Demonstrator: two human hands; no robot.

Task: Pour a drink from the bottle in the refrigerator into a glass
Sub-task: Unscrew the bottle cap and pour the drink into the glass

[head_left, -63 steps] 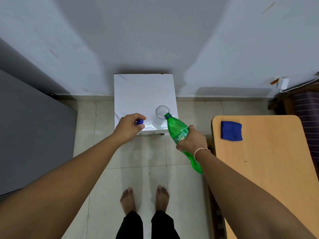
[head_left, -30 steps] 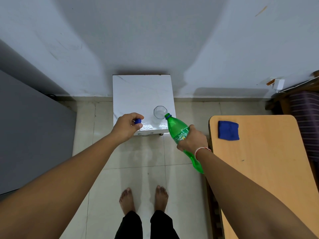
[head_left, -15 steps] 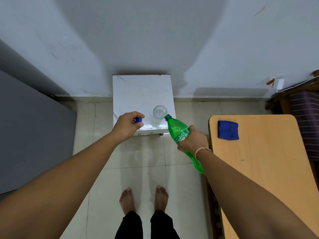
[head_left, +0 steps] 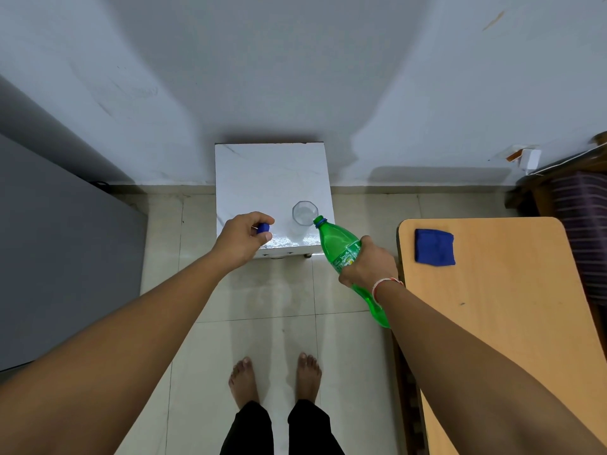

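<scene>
the right hand (head_left: 368, 262) covers the middle of the green bottle (head_left: 335, 239) and part of its label. whether liquid runs into the glass (head_left: 305, 213) is too faint to tell. the blue cap (head_left: 263, 228) sits half hidden by left fingers (head_left: 262, 220).

1. Small table (head_left: 262, 172) against the wall, straight ahead.
2. Glass (head_left: 305, 212) on its near right part.
3. Bottle (head_left: 341, 254) tilted in right hand (head_left: 369, 262), mouth at the glass rim.
4. Cap (head_left: 263, 228) in left hand (head_left: 241, 239), left of the glass.
5. Desk (head_left: 512, 307) at right, cloth (head_left: 434, 247) on its far left corner.
6. 2 feet (head_left: 244, 380) on the floor, nearest.
</scene>
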